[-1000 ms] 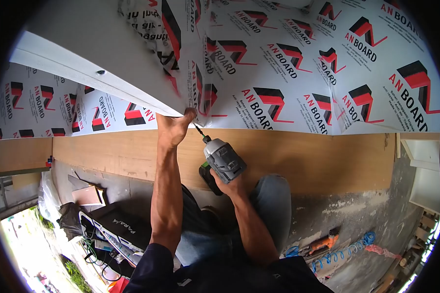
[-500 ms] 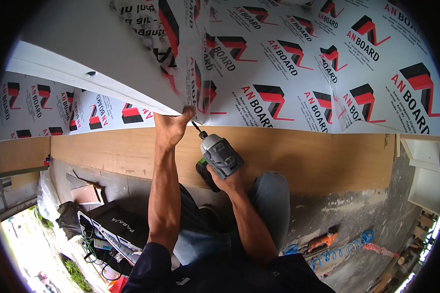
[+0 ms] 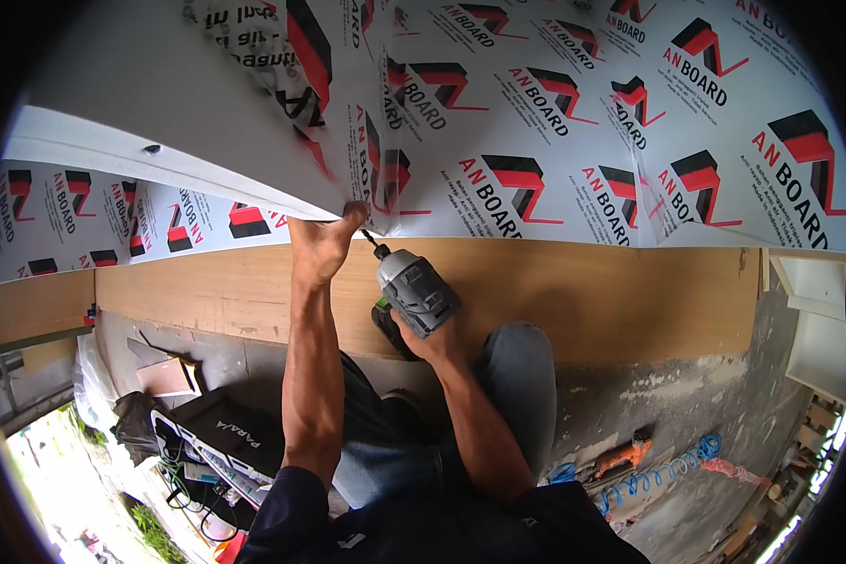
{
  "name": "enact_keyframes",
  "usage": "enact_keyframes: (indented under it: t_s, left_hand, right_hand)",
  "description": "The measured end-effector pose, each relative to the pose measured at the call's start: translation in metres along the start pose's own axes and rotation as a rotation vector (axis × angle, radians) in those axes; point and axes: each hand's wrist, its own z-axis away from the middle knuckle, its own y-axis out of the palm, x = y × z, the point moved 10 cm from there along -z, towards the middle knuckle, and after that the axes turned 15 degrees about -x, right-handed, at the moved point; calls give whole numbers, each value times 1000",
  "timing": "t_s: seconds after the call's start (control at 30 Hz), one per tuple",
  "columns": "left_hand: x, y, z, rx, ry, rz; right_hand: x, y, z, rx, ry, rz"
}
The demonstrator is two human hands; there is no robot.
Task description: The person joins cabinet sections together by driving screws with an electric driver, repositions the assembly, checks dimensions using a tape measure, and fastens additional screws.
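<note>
My right hand (image 3: 425,340) grips a grey and black cordless drill (image 3: 417,293), which points up and to the left. The drill's bit tip is close to the lower corner of a white panel (image 3: 207,169); whether it touches is too small to tell. My left hand (image 3: 324,246) holds that corner from below, its thumb against the panel's edge. Behind it stands a large board covered in printed film (image 3: 536,122), resting above a long wooden board (image 3: 611,310).
An orange tool (image 3: 625,456) and a coiled blue hose (image 3: 663,475) lie on the floor (image 3: 630,399) at the lower right. A black bag (image 3: 230,428) with cables is at the lower left. White box frames (image 3: 813,324) stand at the right edge.
The white panel, both my hands and the drill have shifted slightly left in view. The drill remains in my right hand and my left hand stays at the corner.
</note>
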Motion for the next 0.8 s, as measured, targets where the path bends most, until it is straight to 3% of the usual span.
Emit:
enact_keyframes:
  t_s: [0.2, 0.3, 0.37, 0.8]
  left_hand:
    - [10, -2, 0, 19, -43, -37]
    - [6, -1, -1, 7, -27, 2]
    - [4, -1, -2, 11, -7, -10]
    - [10, -3, -4, -8, 38, 16]
  right_hand:
    - [4, -6, -3, -88, -25, -44]
    - [9, -2, -3, -35, -97, 89]
    - [8, -2, -5, -30, -22, 9]
    - [4, -5, -7, -78, -76, 2]
